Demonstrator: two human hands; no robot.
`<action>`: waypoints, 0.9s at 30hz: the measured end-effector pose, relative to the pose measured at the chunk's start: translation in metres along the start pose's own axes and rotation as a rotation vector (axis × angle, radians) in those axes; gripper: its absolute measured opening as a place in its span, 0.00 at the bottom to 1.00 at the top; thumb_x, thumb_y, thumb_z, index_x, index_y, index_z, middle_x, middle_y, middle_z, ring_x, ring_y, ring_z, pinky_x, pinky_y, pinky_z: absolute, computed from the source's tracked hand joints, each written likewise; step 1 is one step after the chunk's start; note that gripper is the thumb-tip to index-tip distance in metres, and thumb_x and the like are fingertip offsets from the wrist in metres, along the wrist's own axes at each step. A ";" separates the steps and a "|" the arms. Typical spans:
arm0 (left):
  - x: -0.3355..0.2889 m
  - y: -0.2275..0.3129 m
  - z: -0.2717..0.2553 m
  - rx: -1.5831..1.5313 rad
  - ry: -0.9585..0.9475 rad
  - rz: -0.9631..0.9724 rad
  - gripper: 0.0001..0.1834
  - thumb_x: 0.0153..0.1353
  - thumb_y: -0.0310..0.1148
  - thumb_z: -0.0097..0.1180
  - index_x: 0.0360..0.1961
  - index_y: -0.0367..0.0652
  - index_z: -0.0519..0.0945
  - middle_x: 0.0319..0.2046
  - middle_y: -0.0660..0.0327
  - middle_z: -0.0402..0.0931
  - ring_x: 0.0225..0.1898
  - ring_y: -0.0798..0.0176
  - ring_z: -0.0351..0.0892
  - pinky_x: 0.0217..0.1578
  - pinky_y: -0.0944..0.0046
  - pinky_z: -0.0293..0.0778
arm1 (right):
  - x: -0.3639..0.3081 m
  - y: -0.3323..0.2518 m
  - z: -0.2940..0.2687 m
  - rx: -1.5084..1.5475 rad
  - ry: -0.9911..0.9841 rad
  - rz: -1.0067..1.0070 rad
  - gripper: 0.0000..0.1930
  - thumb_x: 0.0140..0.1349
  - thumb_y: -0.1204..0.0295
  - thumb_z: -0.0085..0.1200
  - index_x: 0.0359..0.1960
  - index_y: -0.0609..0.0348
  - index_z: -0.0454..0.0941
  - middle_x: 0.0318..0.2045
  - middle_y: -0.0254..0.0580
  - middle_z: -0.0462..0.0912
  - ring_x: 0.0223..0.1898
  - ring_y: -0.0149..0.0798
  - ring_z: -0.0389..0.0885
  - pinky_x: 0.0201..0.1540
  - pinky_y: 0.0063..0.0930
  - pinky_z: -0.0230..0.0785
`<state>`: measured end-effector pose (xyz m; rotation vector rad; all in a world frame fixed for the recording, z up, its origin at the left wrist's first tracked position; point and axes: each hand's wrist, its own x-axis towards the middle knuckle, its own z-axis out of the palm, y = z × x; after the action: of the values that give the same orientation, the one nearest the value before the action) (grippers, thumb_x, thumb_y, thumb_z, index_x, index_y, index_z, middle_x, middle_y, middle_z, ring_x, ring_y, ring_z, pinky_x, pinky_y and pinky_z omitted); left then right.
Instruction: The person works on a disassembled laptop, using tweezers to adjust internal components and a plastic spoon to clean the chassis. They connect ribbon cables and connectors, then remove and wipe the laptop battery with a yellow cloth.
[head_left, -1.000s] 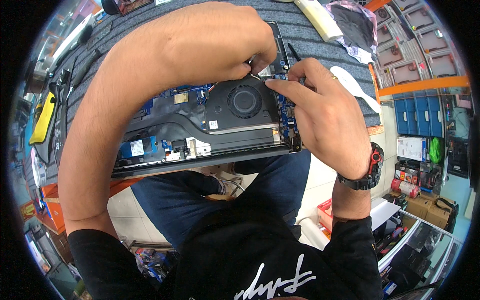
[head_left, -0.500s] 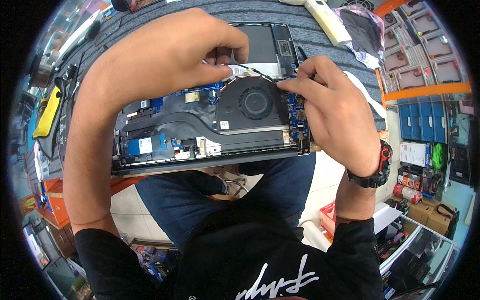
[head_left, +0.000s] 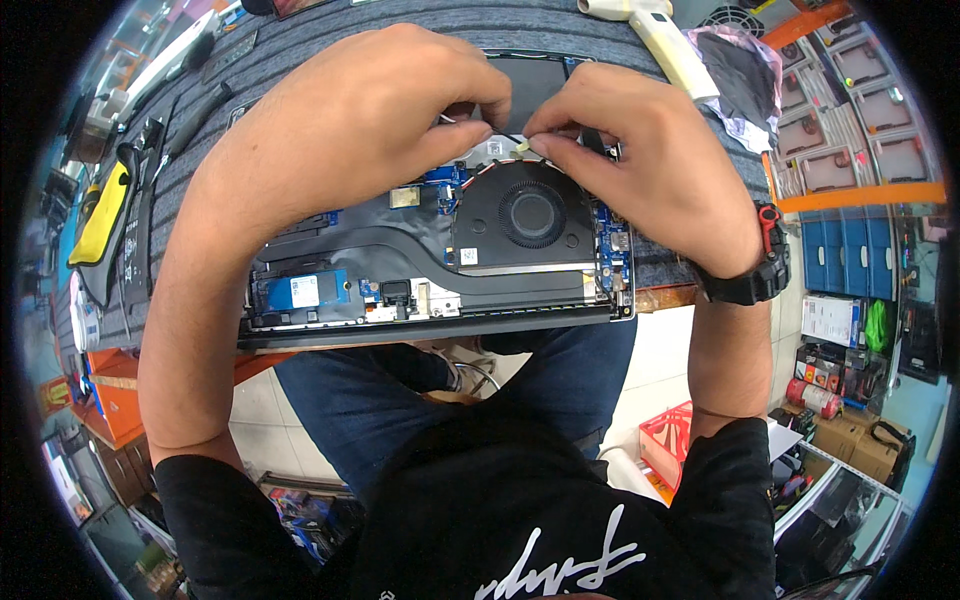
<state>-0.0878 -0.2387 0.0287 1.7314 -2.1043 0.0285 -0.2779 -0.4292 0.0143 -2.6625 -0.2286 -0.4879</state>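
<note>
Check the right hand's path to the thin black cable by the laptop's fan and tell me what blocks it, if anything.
Nothing visible does: the right hand is at the black cable, just beyond the far edge of the fan. The left hand is to its left, not between.

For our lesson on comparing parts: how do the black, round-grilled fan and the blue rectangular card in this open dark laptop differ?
The black, round-grilled fan has a curved upper edge; the blue rectangular card has straight sides. The fan looks larger than the card. The fan's white label is small and near a corner; the card's white label covers much of its middle. Both lie inside the open dark laptop.
</note>
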 end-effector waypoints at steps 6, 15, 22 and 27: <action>0.001 0.001 0.003 -0.062 -0.035 -0.054 0.07 0.68 0.27 0.66 0.45 0.37 0.86 0.40 0.50 0.84 0.44 0.40 0.84 0.47 0.46 0.77 | 0.000 0.006 -0.004 0.069 -0.017 -0.022 0.08 0.66 0.75 0.69 0.46 0.61 0.89 0.37 0.41 0.84 0.37 0.39 0.83 0.38 0.31 0.72; 0.003 0.001 0.002 -0.040 -0.015 -0.032 0.07 0.68 0.28 0.65 0.43 0.35 0.85 0.38 0.49 0.83 0.43 0.39 0.82 0.46 0.46 0.77 | -0.001 0.010 0.004 0.074 -0.002 -0.047 0.08 0.68 0.75 0.70 0.46 0.60 0.90 0.38 0.40 0.85 0.36 0.37 0.82 0.38 0.31 0.72; 0.003 -0.001 0.004 -0.044 -0.052 -0.070 0.07 0.68 0.29 0.65 0.42 0.35 0.84 0.37 0.49 0.82 0.42 0.39 0.82 0.46 0.46 0.76 | -0.001 0.014 0.004 0.081 0.009 -0.097 0.06 0.68 0.76 0.68 0.45 0.60 0.90 0.39 0.41 0.85 0.40 0.40 0.84 0.41 0.32 0.75; 0.008 0.001 -0.002 -0.106 -0.079 -0.070 0.07 0.68 0.28 0.64 0.42 0.34 0.84 0.36 0.48 0.83 0.39 0.42 0.83 0.43 0.49 0.77 | -0.001 0.010 0.000 0.115 0.047 -0.100 0.10 0.66 0.78 0.68 0.48 0.59 0.90 0.41 0.40 0.85 0.42 0.43 0.85 0.44 0.35 0.77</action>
<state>-0.0888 -0.2453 0.0332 1.7679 -2.0586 -0.1715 -0.2763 -0.4384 0.0106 -2.5340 -0.3657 -0.5515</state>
